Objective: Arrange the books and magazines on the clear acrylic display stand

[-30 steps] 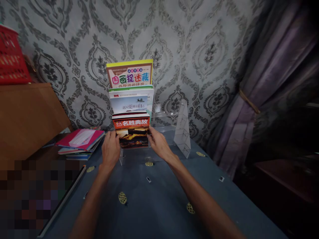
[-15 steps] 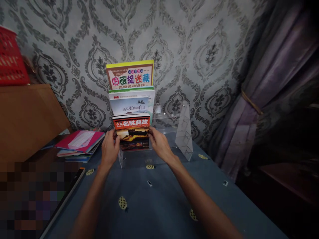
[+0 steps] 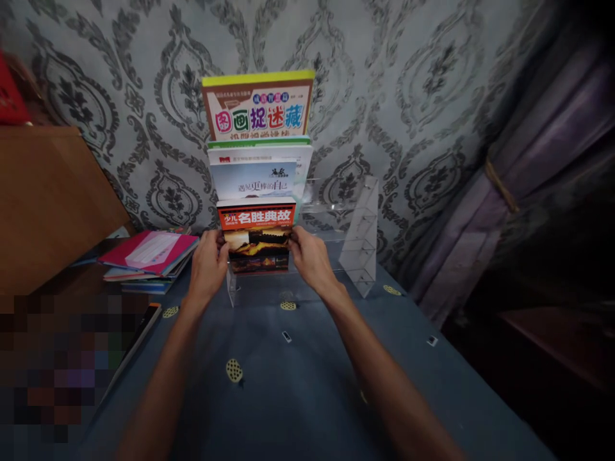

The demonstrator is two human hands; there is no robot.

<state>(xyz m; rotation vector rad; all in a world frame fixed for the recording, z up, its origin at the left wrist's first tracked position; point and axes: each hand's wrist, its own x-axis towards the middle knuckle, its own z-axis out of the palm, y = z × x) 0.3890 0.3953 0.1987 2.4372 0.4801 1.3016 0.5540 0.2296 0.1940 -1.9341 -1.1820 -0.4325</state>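
Observation:
A small book with a red title band (image 3: 259, 234) stands at the front of a clear acrylic rack (image 3: 359, 240). My left hand (image 3: 209, 266) is closed on its left edge, and my right hand (image 3: 311, 259) grips the right edge. Behind it, higher on the rack, rises a pale blue and white book (image 3: 257, 178). The top edge of a green book (image 3: 259, 142) shows behind that one. At the back stands the tallest, a brown book with a yellow top (image 3: 259, 105). Their lower parts are hidden by the books in front.
To the left lies a stack of books and folders with a pink one on top (image 3: 148, 251). A brown box (image 3: 52, 205) and a red basket (image 3: 10, 96) are beyond it. A tied curtain (image 3: 473, 230) hangs at right. The blue tablecloth (image 3: 288, 403) covers the table.
The camera view has shifted, so the rack and books look slightly larger and higher. Both hands keep their hold on the red-banded book, which shows little movement against the rack.

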